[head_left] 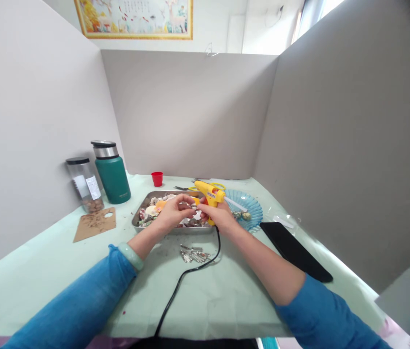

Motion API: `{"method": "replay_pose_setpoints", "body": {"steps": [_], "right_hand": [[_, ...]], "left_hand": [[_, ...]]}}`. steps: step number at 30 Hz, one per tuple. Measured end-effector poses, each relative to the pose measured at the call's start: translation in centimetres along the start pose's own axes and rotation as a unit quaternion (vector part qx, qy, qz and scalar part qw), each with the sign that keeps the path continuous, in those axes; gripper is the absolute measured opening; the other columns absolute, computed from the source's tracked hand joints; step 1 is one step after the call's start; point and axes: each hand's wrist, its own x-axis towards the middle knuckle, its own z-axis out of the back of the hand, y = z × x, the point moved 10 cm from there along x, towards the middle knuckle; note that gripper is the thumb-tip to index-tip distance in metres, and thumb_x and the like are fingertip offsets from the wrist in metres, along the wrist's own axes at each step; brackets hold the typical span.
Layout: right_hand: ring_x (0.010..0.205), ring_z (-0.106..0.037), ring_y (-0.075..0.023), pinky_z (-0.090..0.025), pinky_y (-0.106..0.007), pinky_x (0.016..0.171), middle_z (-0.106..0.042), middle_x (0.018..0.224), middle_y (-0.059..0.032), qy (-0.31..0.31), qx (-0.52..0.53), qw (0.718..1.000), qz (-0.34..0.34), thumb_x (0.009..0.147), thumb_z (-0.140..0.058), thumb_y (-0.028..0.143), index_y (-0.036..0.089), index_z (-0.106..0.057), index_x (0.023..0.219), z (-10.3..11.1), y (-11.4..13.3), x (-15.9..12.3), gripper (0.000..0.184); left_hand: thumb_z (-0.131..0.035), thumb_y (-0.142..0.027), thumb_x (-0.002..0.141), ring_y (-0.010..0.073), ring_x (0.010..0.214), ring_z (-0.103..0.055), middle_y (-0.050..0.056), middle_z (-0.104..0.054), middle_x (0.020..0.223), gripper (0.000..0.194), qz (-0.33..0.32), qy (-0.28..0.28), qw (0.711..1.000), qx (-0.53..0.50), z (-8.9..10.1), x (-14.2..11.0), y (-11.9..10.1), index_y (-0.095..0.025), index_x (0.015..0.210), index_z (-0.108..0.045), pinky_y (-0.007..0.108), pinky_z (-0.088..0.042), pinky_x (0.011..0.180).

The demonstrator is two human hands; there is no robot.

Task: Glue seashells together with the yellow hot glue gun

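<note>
My right hand (220, 216) is wrapped round the handle of a yellow hot glue gun (210, 192). A whitish glue stick (235, 203) juts from the gun's back end, and its black cord (185, 274) runs down to the table's front edge. Close beside it, my left hand (179, 211) is closed in a pinch; the small thing at its fingertips is too small to name. Both hands are over a metal tray (134, 224) filled with shells (151, 210) and other small pieces. In front of the tray lies a pile of small silvery clips (192, 254).
To the right stand a blue fluted plate (256, 206) and a black flat slab (295, 252). Yellow-handled scissors (192, 188) and a red cup (157, 179) are behind. At left are a green bottle (113, 177), a clear jar (86, 186) and a brown board (94, 225). Grey panels surround the table.
</note>
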Motion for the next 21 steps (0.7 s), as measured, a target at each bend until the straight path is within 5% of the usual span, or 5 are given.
{"method": "replay_pose_setpoints", "body": {"steps": [21], "right_hand": [[0.045,-0.049,-0.0101,-0.042,-0.022,0.043,-0.055,0.053,0.0045,-0.013,0.006,1.0,0.001,0.06,-0.073,0.026,0.02,-0.055,0.076,0.05,0.18,-0.17,0.025]], "left_hand": [[-0.075,-0.039,0.067,0.0137,0.066,-0.066,0.001,-0.064,0.082,0.034,-0.007,-0.058,0.995,-0.075,0.77,-0.21,-0.9,-0.014,0.086,-0.059,0.03,-0.056,0.067]]}}
